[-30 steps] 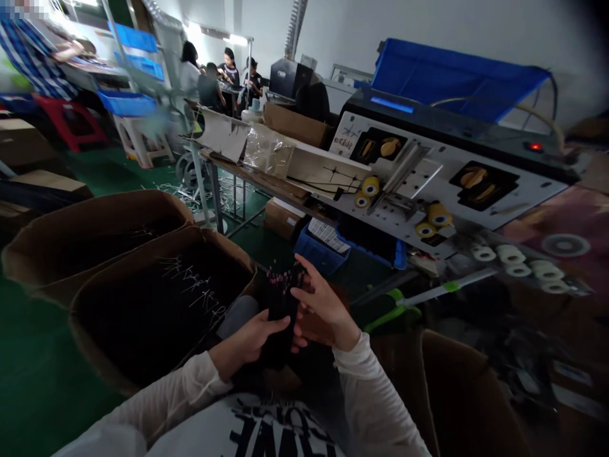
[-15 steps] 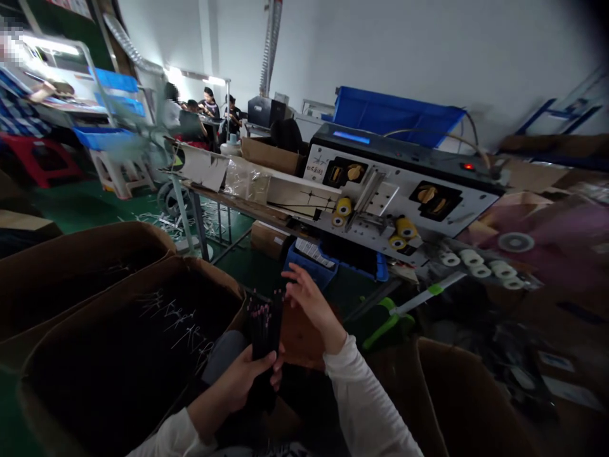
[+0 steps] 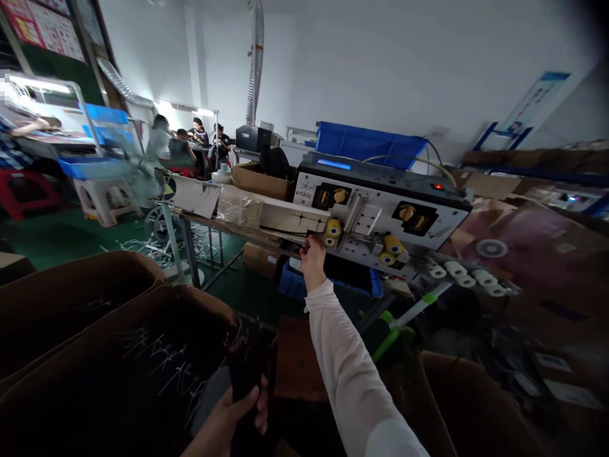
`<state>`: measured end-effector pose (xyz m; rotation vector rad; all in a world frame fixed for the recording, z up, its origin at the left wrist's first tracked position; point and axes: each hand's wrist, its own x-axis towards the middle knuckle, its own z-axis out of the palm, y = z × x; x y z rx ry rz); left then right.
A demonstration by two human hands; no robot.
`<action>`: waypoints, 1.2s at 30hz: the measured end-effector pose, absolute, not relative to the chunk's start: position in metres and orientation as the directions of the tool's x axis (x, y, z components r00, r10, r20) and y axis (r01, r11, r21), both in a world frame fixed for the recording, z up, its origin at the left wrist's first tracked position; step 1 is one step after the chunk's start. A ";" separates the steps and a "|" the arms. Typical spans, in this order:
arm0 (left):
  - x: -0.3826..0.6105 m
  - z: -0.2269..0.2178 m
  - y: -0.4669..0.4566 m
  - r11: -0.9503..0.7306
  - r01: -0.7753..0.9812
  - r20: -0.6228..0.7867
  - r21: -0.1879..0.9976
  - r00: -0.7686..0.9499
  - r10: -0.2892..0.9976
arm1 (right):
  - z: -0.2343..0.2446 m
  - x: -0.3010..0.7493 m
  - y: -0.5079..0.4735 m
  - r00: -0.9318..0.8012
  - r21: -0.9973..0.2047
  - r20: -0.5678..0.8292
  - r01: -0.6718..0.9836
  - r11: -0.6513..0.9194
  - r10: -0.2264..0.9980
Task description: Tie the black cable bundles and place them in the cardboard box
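Observation:
My left hand (image 3: 242, 409) is wrapped around a bundle of black cables (image 3: 246, 355), held upright low in front of me. Pinkish tips show at the bundle's top. My right hand (image 3: 313, 257) is stretched forward to the front of a wire-processing machine (image 3: 375, 203). Its fingers are curled together beside the yellow rollers (image 3: 333, 232), at the end of a pale chute (image 3: 285, 219) where a thin black cable lies. What the right fingertips grip, if anything, is too small to make out.
Cardboard boxes (image 3: 157, 295) with dark contents and pale ties stand at my left. Another carton (image 3: 428, 362) is at the right. Under the bench is a blue bin (image 3: 291, 279). White rolls (image 3: 469, 277) hang right of the machine. Several people (image 3: 197, 136) sit at benches behind.
My right hand has moved from beside the cable bundle up and forward to the machine's rollers, its spread fingers now curled. The left hand still holds the bundle, and the view has shifted.

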<state>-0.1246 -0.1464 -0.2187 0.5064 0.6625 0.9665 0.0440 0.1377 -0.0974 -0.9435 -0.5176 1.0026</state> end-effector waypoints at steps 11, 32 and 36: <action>-0.129 -0.218 -0.143 0.454 -0.590 -0.271 0.667 0.376 0.886 | -0.107 0.038 0.121 0.494 -0.909 0.236 -0.193 0.370 0.837; -0.092 -0.195 -0.129 0.458 -0.566 -0.392 0.685 0.243 0.887 | -0.139 0.061 -0.077 -0.440 -0.785 0.178 0.476 0.397 0.880; -0.087 -0.193 -0.133 0.465 -0.539 -0.402 0.702 0.239 0.884 | -0.146 0.067 -0.078 -0.386 -0.725 0.259 0.528 0.442 0.886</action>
